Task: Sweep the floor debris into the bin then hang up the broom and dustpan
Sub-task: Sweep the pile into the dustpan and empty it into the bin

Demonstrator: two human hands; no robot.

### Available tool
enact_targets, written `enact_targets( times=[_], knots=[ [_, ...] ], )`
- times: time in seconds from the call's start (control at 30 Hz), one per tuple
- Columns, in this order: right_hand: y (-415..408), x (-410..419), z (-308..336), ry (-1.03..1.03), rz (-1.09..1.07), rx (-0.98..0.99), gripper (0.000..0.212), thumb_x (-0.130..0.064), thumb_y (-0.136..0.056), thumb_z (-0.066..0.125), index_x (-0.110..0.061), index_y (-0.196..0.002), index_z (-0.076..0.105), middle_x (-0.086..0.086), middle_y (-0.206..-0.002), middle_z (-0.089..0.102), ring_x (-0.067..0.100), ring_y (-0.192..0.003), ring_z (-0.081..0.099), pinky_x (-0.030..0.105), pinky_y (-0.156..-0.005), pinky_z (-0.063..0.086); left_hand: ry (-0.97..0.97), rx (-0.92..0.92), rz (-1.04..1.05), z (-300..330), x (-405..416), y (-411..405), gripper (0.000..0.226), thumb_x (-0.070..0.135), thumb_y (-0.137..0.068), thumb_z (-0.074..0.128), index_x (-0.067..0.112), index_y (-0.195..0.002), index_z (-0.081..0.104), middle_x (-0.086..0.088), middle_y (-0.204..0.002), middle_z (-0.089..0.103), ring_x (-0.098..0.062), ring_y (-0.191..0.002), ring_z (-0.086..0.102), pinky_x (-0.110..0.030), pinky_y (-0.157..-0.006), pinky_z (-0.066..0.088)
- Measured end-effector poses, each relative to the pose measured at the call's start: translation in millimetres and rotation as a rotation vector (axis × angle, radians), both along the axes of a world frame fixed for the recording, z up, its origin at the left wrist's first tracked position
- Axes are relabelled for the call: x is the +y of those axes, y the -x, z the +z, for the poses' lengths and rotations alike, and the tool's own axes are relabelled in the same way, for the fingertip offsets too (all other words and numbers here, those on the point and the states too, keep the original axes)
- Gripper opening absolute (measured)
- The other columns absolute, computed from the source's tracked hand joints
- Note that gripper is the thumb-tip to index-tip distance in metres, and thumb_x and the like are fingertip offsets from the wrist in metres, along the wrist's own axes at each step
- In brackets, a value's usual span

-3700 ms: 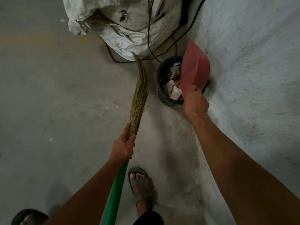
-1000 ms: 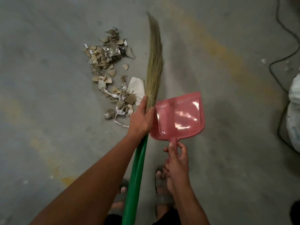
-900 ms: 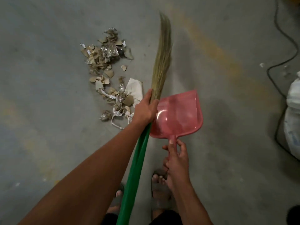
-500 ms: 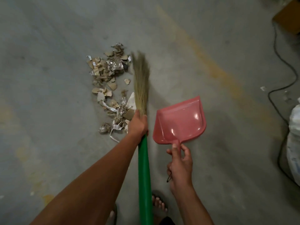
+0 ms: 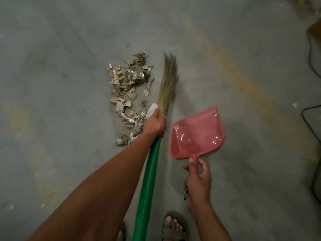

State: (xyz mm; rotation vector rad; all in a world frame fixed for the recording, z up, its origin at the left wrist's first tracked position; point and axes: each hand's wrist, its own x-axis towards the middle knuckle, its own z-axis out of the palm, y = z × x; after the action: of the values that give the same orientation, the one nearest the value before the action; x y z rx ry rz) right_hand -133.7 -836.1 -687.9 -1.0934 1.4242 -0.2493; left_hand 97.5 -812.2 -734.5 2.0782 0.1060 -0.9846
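Left hand (image 5: 155,124) grips broom (image 5: 156,136) where green handle meets bristles; long axis runs near-to-far, bristles pointing away, just right of debris (image 5: 128,94). Right hand (image 5: 198,180) holds pink dustpan (image 5: 196,134) by its handle, mouth facing far-right.

Floor: you stand on a bare grey concrete floor (image 5: 69,49), scuffed and mottled.
Markings: a faded yellowish-orange painted stripe (image 5: 243,80) runs diagonally across your upper right; paler ochre stains (image 5: 19,119) blotch your left side.
Cable: a thin black electrical cable (image 5: 311,126) loops along your right edge.
Corner: a brown cardboard-like object (image 5: 315,30) sits at your upper right, cut off by the edge.
Specks: small white scraps (image 5: 295,105) dot the concrete near the cable.
Light: dim and even, soft shadows beneath you.
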Motion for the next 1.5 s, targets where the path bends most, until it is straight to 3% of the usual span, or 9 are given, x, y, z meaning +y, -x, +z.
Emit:
enact_targets(
  times=[0.13,0.27,0.43,0.57,0.67,0.93,1.1,1.27,1.5],
  knots=[
    [0.2,1.9,-4.1,0.020,0.020,0.021,0.014,-0.055,-0.100,0.066,-0.051,-0.113,0.063,-0.005,-0.096,0.080,0.014,-0.058,0.049,0.031,-0.055,0.039,0.056,0.116,0.136,-8.0,17.2,-9.4,0.051,0.028,-0.100,0.047,0.023,-0.150,0.041,-0.016,-0.085,0.064,-0.025,-0.055,0.062,-0.038,-0.054,0.055],
    [-4.6,15.1,-3.8,0.046,0.049,0.039,0.018,-0.052,-0.100,0.066,-0.043,-0.115,0.063,-0.010,-0.092,0.080,0.014,-0.055,0.052,0.031,-0.054,0.041,0.091,-0.006,0.062,31.3,47.9,3.0,0.062,0.036,-0.101,0.052,0.043,-0.158,0.028,-0.012,-0.089,0.073,-0.021,-0.057,0.064,-0.032,-0.053,0.055],
    [-19.6,28.5,-7.2,0.049,0.082,0.027,0.020,-0.051,-0.100,0.067,-0.039,-0.115,0.064,-0.007,-0.090,0.080,0.016,-0.052,0.050,0.030,-0.054,0.038,-0.077,-0.270,-0.125,53.3,63.6,-56.5,0.061,0.057,-0.098,0.031,0.050,-0.157,0.019,-0.011,-0.104,0.070,-0.030,-0.083,0.071,-0.047,-0.077,0.064],
    [-30.5,31.0,-15.0,0.054,0.091,0.010,0.018,-0.048,-0.099,0.070,-0.040,-0.114,0.064,-0.007,-0.089,0.080,0.016,-0.054,0.050,0.034,-0.059,0.040,-0.311,-0.459,-0.182,50.1,53.6,-141.6,0.053,0.027,-0.102,0.043,0.016,-0.154,0.032,-0.023,-0.117,0.066,-0.038,-0.097,0.067,-0.047,-0.084,0.059],
    [-36.7,26.1,-27.2,0.091,0.096,-0.002,0.020,-0.048,-0.098,0.071,-0.047,-0.116,0.064,-0.006,-0.089,0.081,0.018,-0.061,0.053,0.041,-0.067,0.043,-0.513,-0.503,-0.197,43.1,56.9,-198.6,0.059,0.020,-0.094,0.050,0.011,-0.150,0.035,-0.026,-0.129,0.058,-0.047,-0.117,0.059,-0.053,-0.098,0.052],
    [-58.7,9.4,-32.7,0.133,0.096,-0.031,0.020,-0.054,-0.097,0.071,-0.043,-0.112,0.067,-0.009,-0.087,0.080,0.014,-0.064,0.053,0.041,-0.072,0.044,-0.763,-0.505,-0.508,-9.8,98.6,-188.1,0.046,0.021,-0.098,0.045,0.024,-0.143,0.045,-0.017,-0.125,0.058,-0.044,-0.112,0.063,-0.050,-0.090,0.052],
    [-47.4,22.1,-31.4,0.110,0.104,0.020,0.031,-0.053,-0.097,0.070,-0.038,-0.124,0.065,-0.011,-0.088,0.081,0.013,-0.063,0.052,0.042,-0.073,0.042,-0.716,-0.462,-0.611,-18.7,167.4,-112.0,0.067,0.022,-0.096,0.046,0.046,-0.155,0.026,-0.007,-0.124,0.055,-0.035,-0.104,0.063,-0.042,-0.076,0.053],
    [-25.3,38.0,-27.2,0.081,0.116,0.090,0.037,-0.060,-0.095,0.068,-0.044,-0.128,0.061,-0.015,-0.089,0.080,0.016,-0.075,0.061,0.043,-0.074,0.046,-0.646,-0.572,-0.660,-5.9,224.6,-46.5,0.068,0.031,-0.102,0.049,0.051,-0.158,0.016,0.004,-0.123,0.054,-0.022,-0.096,0.059,-0.033,-0.056,0.045],
    [-16.4,49.1,-26.0,0.073,0.096,0.104,0.048,-0.063,-0.092,0.068,-0.042,-0.134,0.058,-0.015,-0.090,0.080,0.019,-0.083,0.058,0.044,-0.078,0.044,-0.428,-0.662,-0.339,0.6,224.4,-64.6,0.063,0.031,-0.104,0.049,0.044,-0.160,0.023,-0.002,-0.123,0.053,-0.033,-0.101,0.062,-0.043,-0.070,0.053]
  ],
)
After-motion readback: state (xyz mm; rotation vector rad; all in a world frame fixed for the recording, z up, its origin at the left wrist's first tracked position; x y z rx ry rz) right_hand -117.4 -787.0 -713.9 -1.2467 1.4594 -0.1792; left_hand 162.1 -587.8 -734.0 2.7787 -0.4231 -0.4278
